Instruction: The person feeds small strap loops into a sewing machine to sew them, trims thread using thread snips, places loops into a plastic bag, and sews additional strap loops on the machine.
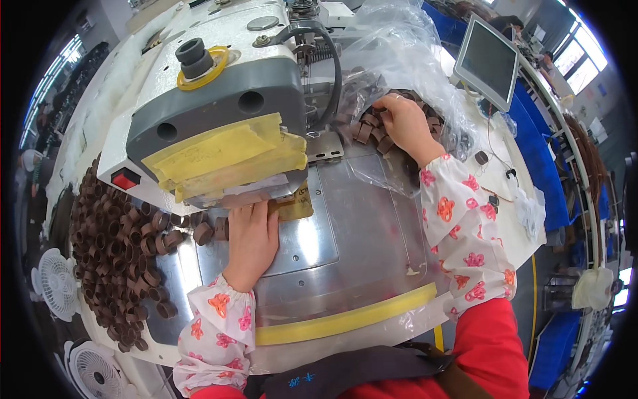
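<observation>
My right hand (405, 126) reaches into a pile of short brown fabric loops (384, 143) lying in clear plastic at the back right. Its thumb and fingers pinch one of the brown loops there. My left hand (251, 245) rests on the metal work plate (292, 292), its fingers together and pointing away from me under the head of a sewing machine (219, 113). The machine head hides those fingertips and whatever they press on. Beside them sits a brownish-yellow taped piece (296, 205). A few brown loops (203, 233) line up just left of that hand.
A large heap of brown loops (113, 246) covers the left side of the table. Yellow tape (345, 322) runs along the plate's front edge. A grey-screened control panel (487, 61) stands at the back right, near crumpled clear plastic (405, 40). White fans (56, 284) stand at the left.
</observation>
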Available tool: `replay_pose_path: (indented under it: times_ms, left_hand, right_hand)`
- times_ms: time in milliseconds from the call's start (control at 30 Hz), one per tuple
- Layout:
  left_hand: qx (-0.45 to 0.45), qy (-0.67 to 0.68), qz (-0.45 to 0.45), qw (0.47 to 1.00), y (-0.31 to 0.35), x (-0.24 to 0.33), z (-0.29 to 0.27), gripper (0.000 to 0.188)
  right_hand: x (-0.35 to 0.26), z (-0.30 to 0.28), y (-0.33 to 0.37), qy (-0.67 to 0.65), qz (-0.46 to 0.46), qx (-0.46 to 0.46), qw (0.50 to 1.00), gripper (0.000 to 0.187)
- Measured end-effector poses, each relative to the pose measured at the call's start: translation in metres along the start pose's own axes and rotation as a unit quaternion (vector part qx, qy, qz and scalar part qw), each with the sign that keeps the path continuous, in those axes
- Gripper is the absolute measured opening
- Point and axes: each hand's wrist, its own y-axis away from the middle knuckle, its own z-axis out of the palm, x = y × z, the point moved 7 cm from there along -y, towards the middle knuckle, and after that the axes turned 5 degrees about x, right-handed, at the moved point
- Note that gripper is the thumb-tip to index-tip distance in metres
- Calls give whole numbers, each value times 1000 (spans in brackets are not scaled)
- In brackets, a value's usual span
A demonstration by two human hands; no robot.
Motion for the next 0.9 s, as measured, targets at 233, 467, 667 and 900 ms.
replay_pose_path:
  times_ms: [233, 467, 667, 900]
  left_hand:
    - [103, 25, 21, 994, -9, -5, -6, 15]
    - [100, 109, -19, 989, -12, -28, -8, 15]
    - [-3, 149, -72, 986, -11, -32, -5, 13]
    - [28, 384, -123, 915, -4, -35, -1, 19]
  right_hand:
    - [2, -6, 2, -2, -13, 17, 1000, 18]
    - [-128, 32, 68, -498, 207, -215, 814, 29]
    - [-152, 73, 86, -577, 315, -278, 700, 33]
    - [-146, 87, 98, -630, 346, -255, 647, 37]
